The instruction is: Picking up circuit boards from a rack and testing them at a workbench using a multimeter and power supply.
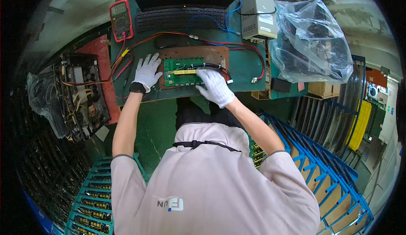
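A green circuit board (pixel 170 78) with a long yellow component (pixel 184 71) across it rests on a brown base plate (pixel 220 53) in front of me. My left hand (pixel 147 71), in a white glove with a dark band at the wrist, lies flat beside the plate's left edge, fingers spread. Over the board's right part reaches my right hand (pixel 216 87), also gloved; its fingertips are at the yellow component's right end and its thumb stands apart. I see nothing held in it. Dark and red wires (pixel 215 66) run from the board just beyond these fingers.
A red multimeter (pixel 121 19) sits at the back left, a black keyboard (pixel 182 20) behind the plate. Red wires (pixel 253 48) loop across the bench. At the back right stand a grey power box (pixel 259 15) and a plastic-covered object (pixel 311 40). Racks (pixel 321 158) flank me.
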### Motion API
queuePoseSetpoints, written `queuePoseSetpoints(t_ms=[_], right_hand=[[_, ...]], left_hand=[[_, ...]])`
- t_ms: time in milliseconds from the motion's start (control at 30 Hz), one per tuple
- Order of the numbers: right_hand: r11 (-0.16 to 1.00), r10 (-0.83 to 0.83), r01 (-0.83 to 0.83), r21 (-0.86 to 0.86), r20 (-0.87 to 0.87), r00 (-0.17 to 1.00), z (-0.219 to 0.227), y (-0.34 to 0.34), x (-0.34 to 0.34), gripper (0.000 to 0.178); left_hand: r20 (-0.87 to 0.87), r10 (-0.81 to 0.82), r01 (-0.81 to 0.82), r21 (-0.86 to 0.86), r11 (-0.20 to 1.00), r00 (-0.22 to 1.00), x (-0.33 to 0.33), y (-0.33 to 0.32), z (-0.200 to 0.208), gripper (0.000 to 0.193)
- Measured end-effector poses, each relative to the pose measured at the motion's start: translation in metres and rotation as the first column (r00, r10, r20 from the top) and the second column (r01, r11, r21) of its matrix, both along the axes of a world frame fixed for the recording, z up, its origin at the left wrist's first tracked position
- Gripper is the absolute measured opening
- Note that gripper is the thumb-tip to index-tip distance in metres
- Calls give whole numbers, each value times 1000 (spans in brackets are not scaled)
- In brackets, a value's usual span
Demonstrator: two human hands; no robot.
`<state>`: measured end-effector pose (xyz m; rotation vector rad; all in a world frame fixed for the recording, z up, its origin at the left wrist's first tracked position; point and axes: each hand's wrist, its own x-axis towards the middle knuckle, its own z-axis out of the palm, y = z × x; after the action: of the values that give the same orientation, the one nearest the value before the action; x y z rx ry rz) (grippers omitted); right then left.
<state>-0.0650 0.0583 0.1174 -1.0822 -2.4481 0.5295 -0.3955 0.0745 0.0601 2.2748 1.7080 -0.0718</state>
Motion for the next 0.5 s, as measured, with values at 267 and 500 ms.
queuePoseSetpoints(t_ms=[267,500], right_hand=[[959,-283,281,40,192,940,-18,-3,198,36],[980,-176,116,160,441,880,-71,35,281,18]], left_hand=[[524,506,-684,225,694,685,167,-71,42,19],[67,719,-668,-321,672,692,339,-28,23,76]])
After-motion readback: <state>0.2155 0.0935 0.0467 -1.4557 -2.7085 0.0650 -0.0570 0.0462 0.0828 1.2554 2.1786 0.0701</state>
